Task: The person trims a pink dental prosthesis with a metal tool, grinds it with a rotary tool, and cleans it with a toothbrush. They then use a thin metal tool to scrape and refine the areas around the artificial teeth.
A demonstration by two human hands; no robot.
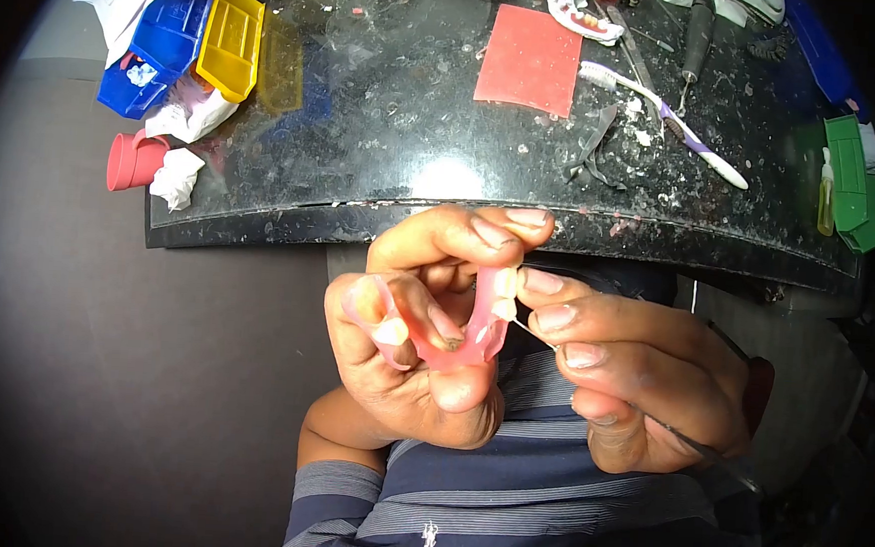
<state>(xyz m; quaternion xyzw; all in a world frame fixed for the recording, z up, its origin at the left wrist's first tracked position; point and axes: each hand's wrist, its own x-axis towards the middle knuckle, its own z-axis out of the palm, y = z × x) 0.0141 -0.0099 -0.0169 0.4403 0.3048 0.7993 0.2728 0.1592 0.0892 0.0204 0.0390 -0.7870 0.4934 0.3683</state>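
My left hand (423,343) grips a pink partial denture (478,344), curved like a horseshoe, with a few pale teeth set in it. The thumb presses on its lower edge and the fingers curl round behind and inside it. In my right hand (642,371) is a thin metal hand tool (683,439), pinched between thumb and fingers. Its fine tip reaches the denture beside the teeth on the right side. Two right fingertips rest close to or against those teeth. Much of the tool's shaft is hidden by the fingers.
On the dark, speckled bench (365,149) lie a pink wax sheet (531,59), a toothbrush (701,149), a dental model (583,17) and a dark-handled tool (698,39). Blue (167,26) and yellow (231,40) bins stand left, near a red mug (134,162). A green bin (852,184) is right.
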